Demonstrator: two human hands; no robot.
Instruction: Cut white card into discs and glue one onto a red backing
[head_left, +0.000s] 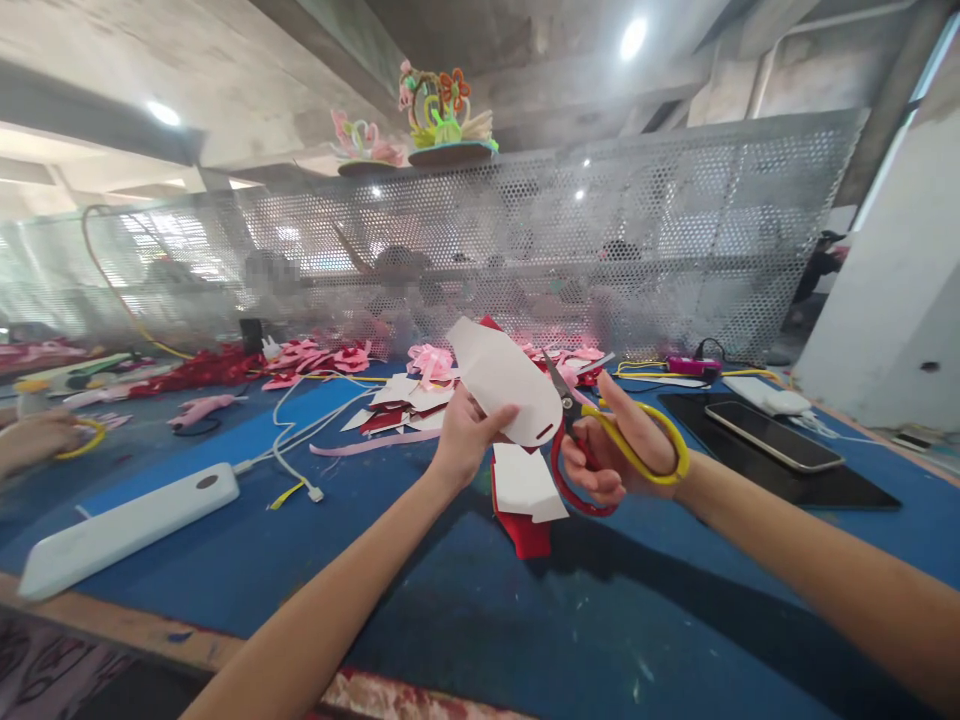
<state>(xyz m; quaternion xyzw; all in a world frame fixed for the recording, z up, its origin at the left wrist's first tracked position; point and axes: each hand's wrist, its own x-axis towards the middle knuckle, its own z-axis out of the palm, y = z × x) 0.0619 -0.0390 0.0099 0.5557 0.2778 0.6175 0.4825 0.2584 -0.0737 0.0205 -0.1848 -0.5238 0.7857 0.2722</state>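
My left hand (pixel 466 440) pinches a white card cutout (pixel 506 380) with a rounded end and a small dark slot near its lower right edge. A bit of red shows behind its top. In my right hand (pixel 607 450) is a pair of scissors (pixel 571 410) with one yellow and one red handle, fingers through the loops. The blades point up and lie close beside the cutout's right edge; whether they touch it I cannot tell. Below the hands, white pieces (pixel 525 482) lie over a red piece (pixel 533 538) on the blue tabletop (pixel 420 600).
White and red scraps (pixel 405 400) and pink bits lie behind my hands. On the left are a long white device (pixel 135 525), cables and another person's hand (pixel 37 440). A phone (pixel 772 436) rests on a black panel at right. A perforated metal screen (pixel 487 240) stands behind.
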